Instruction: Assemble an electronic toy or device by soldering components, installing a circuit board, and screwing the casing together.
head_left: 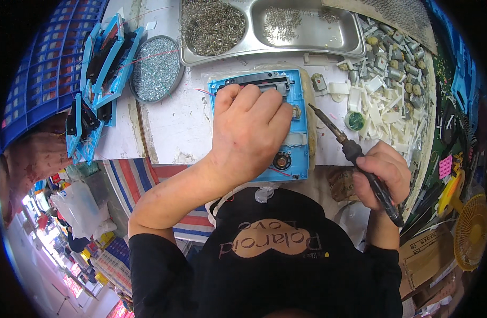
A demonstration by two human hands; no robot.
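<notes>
A blue plastic case [301, 153] lies on the worktable in front of me, with a black strip-shaped part [264, 79] along its far edge and a round speaker-like part [282, 160] near its close corner. My left hand [251, 127] is over the case, its fingers curled down at the black part. The fingertips are hidden, so what they pinch cannot be made out. To the right of the case, my right hand [384, 172] grips the black handle of a soldering iron [378, 188]. Its tip points up and left, apart from the case.
A metal tray [360, 50] with small metal parts stands at the back. A round dish [181, 79] of tiny screws sits left, near stacked blue frames [108, 95]. White plastic parts [384, 108] and small motors [413, 70] are heaped right. A yellow fan [471, 233] stands far right.
</notes>
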